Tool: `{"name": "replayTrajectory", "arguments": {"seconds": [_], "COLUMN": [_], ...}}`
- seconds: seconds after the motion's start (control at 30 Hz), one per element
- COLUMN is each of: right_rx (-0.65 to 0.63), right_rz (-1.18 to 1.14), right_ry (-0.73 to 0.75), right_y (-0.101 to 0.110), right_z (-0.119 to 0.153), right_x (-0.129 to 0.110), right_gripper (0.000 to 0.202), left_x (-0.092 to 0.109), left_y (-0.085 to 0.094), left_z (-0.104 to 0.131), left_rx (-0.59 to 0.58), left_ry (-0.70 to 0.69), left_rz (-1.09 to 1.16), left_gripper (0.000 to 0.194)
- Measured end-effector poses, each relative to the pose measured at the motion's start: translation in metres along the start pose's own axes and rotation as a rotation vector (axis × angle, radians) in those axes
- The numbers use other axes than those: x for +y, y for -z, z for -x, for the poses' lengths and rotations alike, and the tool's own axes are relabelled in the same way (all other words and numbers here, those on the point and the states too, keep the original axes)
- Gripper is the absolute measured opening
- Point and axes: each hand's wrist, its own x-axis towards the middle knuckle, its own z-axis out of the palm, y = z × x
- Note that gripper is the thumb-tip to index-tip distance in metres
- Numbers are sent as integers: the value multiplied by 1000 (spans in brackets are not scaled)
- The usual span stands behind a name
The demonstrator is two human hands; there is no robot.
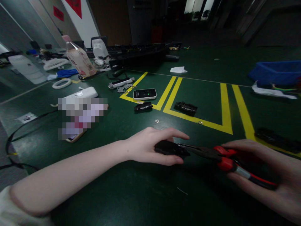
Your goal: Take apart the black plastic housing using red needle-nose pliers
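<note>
My left hand [160, 146] is closed around a small black plastic part [170, 148] just above the green table, thumb below it and index finger along its top. In my right hand [261, 175] is a pair of needle-nose pliers [225, 160] with red and black handles. Their long jaws point left, and the tips meet the right end of the black part; whether they grip anything there I cannot tell. A small metal ring [157, 121] lies beyond my left hand, and a thin wire-like piece [182, 191] lies nearer to me.
Similar black parts [185, 108] lie by yellow tape lines [199, 120]. Behind them is a white device with a black face [145, 94]. A phone [82, 122], partly blurred out, lies left. A bottle [78, 58] stands at the back left, a blue bin [277, 72] at the right.
</note>
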Motion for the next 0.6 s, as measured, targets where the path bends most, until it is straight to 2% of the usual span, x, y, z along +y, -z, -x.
{"name": "replayTrajectory", "arguments": {"seconds": [0.17,0.37,0.6], "right_rx": [14,-18,-9], "right_rz": [53,55,60], "right_ry": [127,167,178], "right_y": [1,4,3], "right_z": [-3,-12,-7], "right_x": [11,13,12], "right_gripper": [40,36,38], "left_x": [-1,-2,-1], "left_y": [0,-2,0], "left_z": [0,0,0], "left_rx": [-17,15,-9], "left_ry": [15,9,13], "left_rz": [24,-1,12], "left_gripper": [52,63,53]}}
